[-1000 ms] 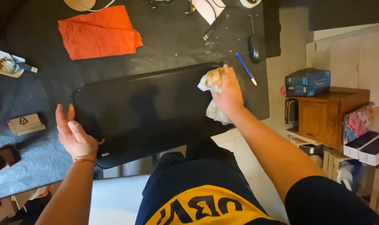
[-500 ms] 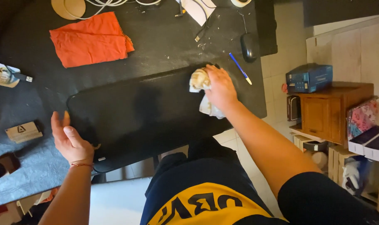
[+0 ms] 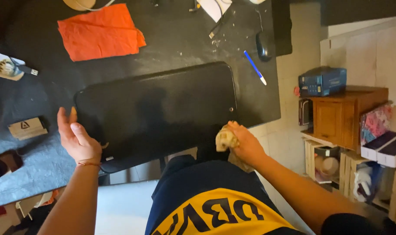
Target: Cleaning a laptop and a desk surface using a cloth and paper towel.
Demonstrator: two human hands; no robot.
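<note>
**Cloth in hand at the near edge of a black desk**

Seen from the head camera, a person stands over a dark desk (image 3: 172,39). The right hand (image 3: 245,143) is closed around a crumpled pale cloth (image 3: 226,139), holding it at the desk's near edge, just off the near right corner of a large black mat (image 3: 158,109). The left hand (image 3: 78,139) is spread flat and open, gripping nothing, its palm against the mat's left end near the near left corner.

Toward the far left of the desk lies an orange cloth (image 3: 100,31), unfolded. At the left edge sits a small tan box (image 3: 27,128) bearing a dark triangle mark, and farther back a white card (image 3: 5,67) with a picture on it, a cable plug resting across it. A blue pen (image 3: 254,67) lies near the right edge, just beside a dark computer mouse (image 3: 264,45).

Off the desk to the right, a blue rectangular box (image 3: 322,81) rests on a wooden cabinet (image 3: 348,117).
</note>
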